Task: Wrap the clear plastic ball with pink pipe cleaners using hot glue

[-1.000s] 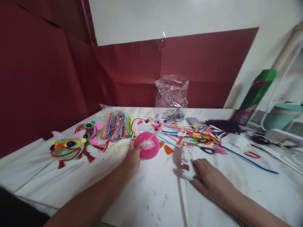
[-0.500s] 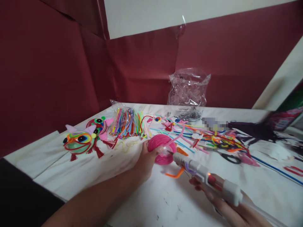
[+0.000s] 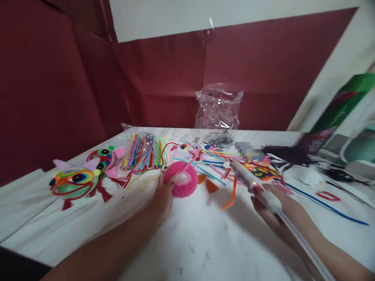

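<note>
A flat pink disc (image 3: pixel 190 186), coiled from fuzzy pipe cleaner with a pale centre, is held upright by my left hand (image 3: pixel 166 193), its thumb across the face. From the coil a loose pink end rises at the top. My right hand (image 3: pixel 271 208) grips a white glue gun (image 3: pixel 244 173) with a small orange light glowing on its body. A long translucent glue stick (image 3: pixel 304 242) trails from its rear. The nozzle points up and left, apart from the disc. A bent orange pipe cleaner (image 3: pixel 233 195) hangs below the gun's front.
Two colourful animal-faced ornaments (image 3: pixel 73 183) with red tassels stand at the left. Behind lies a bundle of pipe cleaners (image 3: pixel 146 154). Loose pipe cleaners (image 3: pixel 258 169) clutter the back right, beside purple strands (image 3: pixel 288 154). A clear plastic bag (image 3: pixel 218 107) leans against the dark red backing.
My right hand has drawn the glue gun up and away from the pink disc, whose centre it was at before. The view has turned slightly right.
</note>
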### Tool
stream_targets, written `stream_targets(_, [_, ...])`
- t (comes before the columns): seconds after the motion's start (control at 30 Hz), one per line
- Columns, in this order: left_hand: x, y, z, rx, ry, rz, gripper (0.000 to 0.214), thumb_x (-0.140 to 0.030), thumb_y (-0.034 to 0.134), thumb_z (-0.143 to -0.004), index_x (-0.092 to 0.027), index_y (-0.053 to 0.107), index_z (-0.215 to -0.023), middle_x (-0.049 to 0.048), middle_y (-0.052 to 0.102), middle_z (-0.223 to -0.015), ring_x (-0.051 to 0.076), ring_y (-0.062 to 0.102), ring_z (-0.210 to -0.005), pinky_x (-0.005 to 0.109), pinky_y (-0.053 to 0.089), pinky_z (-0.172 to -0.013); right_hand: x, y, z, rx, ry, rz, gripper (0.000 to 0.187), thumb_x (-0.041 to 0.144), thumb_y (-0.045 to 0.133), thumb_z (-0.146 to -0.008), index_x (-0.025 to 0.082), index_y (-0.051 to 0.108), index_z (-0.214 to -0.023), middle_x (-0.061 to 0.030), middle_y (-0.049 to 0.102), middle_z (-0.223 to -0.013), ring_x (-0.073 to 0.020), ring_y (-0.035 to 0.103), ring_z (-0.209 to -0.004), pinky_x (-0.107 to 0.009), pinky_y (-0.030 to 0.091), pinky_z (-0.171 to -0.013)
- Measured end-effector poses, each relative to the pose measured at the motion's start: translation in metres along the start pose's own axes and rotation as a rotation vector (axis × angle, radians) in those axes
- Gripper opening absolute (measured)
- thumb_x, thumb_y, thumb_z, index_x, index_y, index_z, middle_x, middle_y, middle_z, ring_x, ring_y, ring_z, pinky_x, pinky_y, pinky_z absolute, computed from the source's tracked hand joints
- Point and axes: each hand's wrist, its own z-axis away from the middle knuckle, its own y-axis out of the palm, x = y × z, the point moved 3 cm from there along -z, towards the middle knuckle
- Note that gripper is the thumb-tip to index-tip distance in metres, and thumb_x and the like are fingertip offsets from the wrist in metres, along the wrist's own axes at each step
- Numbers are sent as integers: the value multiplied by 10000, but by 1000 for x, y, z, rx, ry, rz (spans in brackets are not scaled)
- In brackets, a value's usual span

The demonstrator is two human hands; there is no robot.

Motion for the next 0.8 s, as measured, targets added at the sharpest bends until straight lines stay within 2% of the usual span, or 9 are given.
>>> stream_targets(0.07, [-2,2,1,16,-9,-7,523,-388,812,-607,-182,596,-1037,46,691,-918,209,635,-867,341,467,-802,-13,-15,-20,-34,30,114,186,429,527,-822,261,588,-773,-45,680,-675,-248,655,-589,-330,505,-509])
stream_targets(0.13, [-4,5,3,27,-19,-2,543,-385,817,-593,-191,592,-1048,39,689,-931,220,637,-900,346,470,-810,-24,-30,-36,-50,100,138,217,448,505,-810,252,585,-763,-43,664,-660,-246,637,-581,-334,490,-509])
stream_targets(0.23, [-6,7,7,36,-24,24,570,-368,827,-574,-207,586,-1065,26,691,-932,231,639,-936,350,467,-825,-34,-41,-48,-14,191,128,306,454,457,-807,248,564,-607,-18,591,-502,-216,576,-460,-310,436,-425])
stream_targets(0.33, [-8,7,8,42,-27,27,559,-379,827,-577,-202,594,-1053,29,694,-926,236,642,-940,349,466,-824,-41,-39,-50,30,215,123,386,441,400,-850,238,570,-569,-2,560,-436,-188,533,-393,-286,405,-381])
stream_targets(0.43, [-9,6,8,46,-17,20,547,-374,828,-580,-199,596,-1043,30,695,-922,236,645,-938,346,469,-821,-50,-34,-50,17,188,163,268,410,459,-824,221,598,-693,-33,640,-575,-223,606,-532,-309,454,-482])
stream_targets(0.53, [-9,6,8,51,-8,25,560,-368,827,-586,-203,590,-1065,34,700,-934,239,648,-945,355,471,-838,-56,-30,-49,20,153,200,169,372,514,-795,232,590,-737,-67,684,-708,-250,644,-635,-329,469,-548])
stream_targets(0.7, [-9,8,10,43,-21,11,594,-371,833,-570,-205,602,-1091,45,713,-942,266,657,-962,388,485,-854,-59,-23,-48,25,136,189,147,357,529,-800,239,617,-797,-76,704,-768,-256,664,-694,-330,481,-582])
stream_targets(0.8, [-7,8,10,68,-22,39,622,-343,832,-580,-226,597,-1144,58,713,-1046,271,640,-1052,384,481,-895,-57,-21,-48,-11,171,167,209,375,504,-818,216,637,-847,-76,714,-757,-261,669,-683,-344,494,-580])
